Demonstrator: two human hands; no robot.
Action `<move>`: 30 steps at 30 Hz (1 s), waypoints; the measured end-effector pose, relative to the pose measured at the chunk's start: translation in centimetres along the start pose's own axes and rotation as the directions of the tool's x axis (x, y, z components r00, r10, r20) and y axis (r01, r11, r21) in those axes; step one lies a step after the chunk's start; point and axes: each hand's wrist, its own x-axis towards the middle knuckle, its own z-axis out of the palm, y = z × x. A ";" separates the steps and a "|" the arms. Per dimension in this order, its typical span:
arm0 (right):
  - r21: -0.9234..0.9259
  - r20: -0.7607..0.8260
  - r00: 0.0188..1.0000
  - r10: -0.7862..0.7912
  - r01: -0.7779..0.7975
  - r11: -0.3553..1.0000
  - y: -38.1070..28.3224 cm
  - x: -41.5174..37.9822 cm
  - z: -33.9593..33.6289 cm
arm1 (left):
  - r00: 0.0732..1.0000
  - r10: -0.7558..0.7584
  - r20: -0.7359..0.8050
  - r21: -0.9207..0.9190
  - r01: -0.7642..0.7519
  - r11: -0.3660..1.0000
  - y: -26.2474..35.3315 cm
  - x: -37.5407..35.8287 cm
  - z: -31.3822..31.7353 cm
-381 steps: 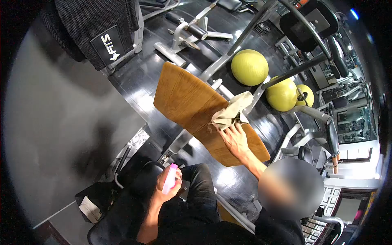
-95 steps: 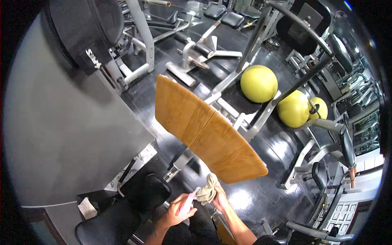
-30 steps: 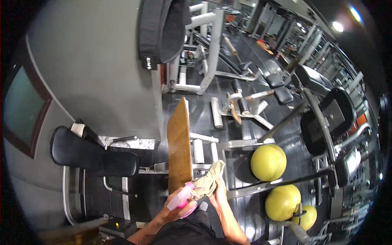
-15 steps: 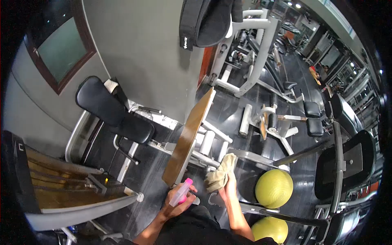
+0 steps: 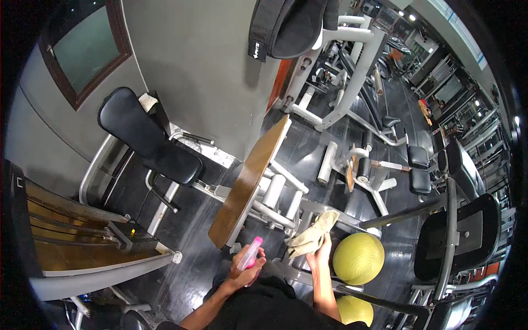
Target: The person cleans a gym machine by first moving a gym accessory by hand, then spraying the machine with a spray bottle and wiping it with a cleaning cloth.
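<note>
A spray bottle [image 5: 249, 255], clear with pink parts, is gripped in my left hand [image 5: 240, 275], with the fingers wrapped round it. My right hand [image 5: 320, 254] has its fingers closed on a crumpled beige cloth [image 5: 314, 233], which stands up above the hand and hangs toward the left. Both hands are low in front of my body. Just beyond them is the brown wooden footplate [image 5: 247, 184] of a grey-framed leg machine. Neither the bottle nor the cloth appears to touch it.
A black padded seat [image 5: 173, 160] belongs to the machine at the left, beside a weight stack housing [image 5: 82, 236]. Yellow exercise balls [image 5: 358, 258] sit at my right, near a dark bar [image 5: 404, 213]. More gym machines stand on the black floor beyond.
My right hand has moved slightly right with the cloth, and the bottle has stayed in my left hand. My view has shifted a little, so the machines appear moved slightly left.
</note>
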 end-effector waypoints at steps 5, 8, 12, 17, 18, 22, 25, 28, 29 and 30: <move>0.000 0.032 0.999 0.039 -0.039 0.999 0.6 0.6 0.4 | 0.995 0.093 -0.049 0.150 -0.084 0.985 -0.2 1.1 -0.8; -0.023 0.065 0.995 0.073 -0.071 0.997 0.6 1.2 1.1 | 0.995 0.074 -0.071 0.183 -0.060 0.981 -0.6 1.5 -1.0; 0.002 0.042 0.994 0.100 -0.101 0.995 0.5 2.6 2.2 | 0.962 0.266 -0.058 0.368 -0.227 0.902 -0.3 1.7 -0.3; -0.098 0.080 0.986 0.144 -0.136 0.986 -1.4 6.3 2.6 | 0.969 0.196 -0.149 0.403 -0.122 0.907 -1.2 1.9 1.2; -0.114 0.087 0.983 0.160 -0.150 0.982 -2.1 6.8 2.6 | 0.965 0.196 -0.171 0.399 -0.114 0.910 -1.6 1.8 1.6; -0.114 0.170 0.968 0.185 -0.167 0.979 -4.5 10.3 1.7 | 0.902 0.145 -0.407 0.372 0.018 0.928 -3.7 3.0 3.8; -0.073 0.211 0.966 0.147 -0.135 0.988 -6.6 12.3 1.7 | 0.799 0.012 -0.602 0.300 0.211 0.930 -5.4 3.7 5.8; -0.233 0.249 0.938 0.242 -0.184 0.955 -7.6 14.1 0.6 | 0.738 0.068 -0.671 0.285 0.171 0.943 -7.0 3.7 7.2; -0.244 0.256 0.929 0.265 -0.203 0.948 -7.7 14.7 0.4 | 0.710 0.054 -0.702 0.265 0.190 0.945 -6.4 3.7 7.9; -0.284 0.265 0.912 0.313 -0.237 0.929 -7.7 15.2 0.2 | 0.691 0.054 -0.721 0.261 0.199 0.945 -6.5 3.7 8.5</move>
